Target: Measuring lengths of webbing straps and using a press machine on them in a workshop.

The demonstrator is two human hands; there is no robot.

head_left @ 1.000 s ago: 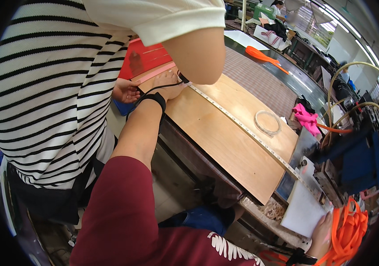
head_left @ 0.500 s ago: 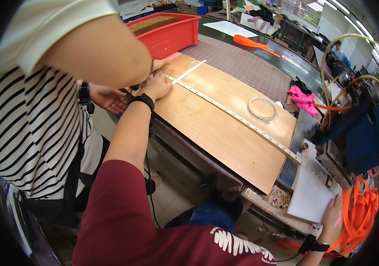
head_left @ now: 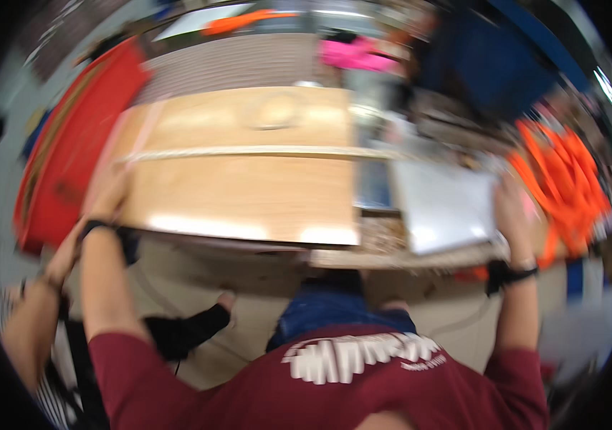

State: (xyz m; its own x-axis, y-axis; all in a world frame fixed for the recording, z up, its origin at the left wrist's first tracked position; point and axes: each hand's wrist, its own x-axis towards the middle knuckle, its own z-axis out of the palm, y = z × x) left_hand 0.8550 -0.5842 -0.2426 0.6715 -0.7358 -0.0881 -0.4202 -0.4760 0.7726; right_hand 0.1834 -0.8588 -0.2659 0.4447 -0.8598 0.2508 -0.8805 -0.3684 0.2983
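Observation:
A pale wooden board (head_left: 249,197) lies on the worktable with a measuring tape (head_left: 263,151) stretched lengthwise across it. My left hand (head_left: 109,190) is at the board's left end, close to the tape's end. Motion smears its fingers. On the far right, my right hand (head_left: 511,215) touches the right edge of a white sheet (head_left: 446,204), its fingers blurred too. A clear ring-shaped coil (head_left: 274,113) rests on the board beyond the tape. Another person's arm (head_left: 37,315) reaches up at the left, beside my left forearm.
A red bin (head_left: 84,150) stands left of the board. Orange strapping (head_left: 564,186) hangs in a heap beyond my right hand. Behind the sheet is a blue machine (head_left: 489,57). Pink cloth (head_left: 356,54) lies at the back, and an orange strip (head_left: 245,20) farther off.
My view has swung round to face the board squarely and has blurred. The other person now shows only at the lower left. My hands remain at opposite ends of the tape.

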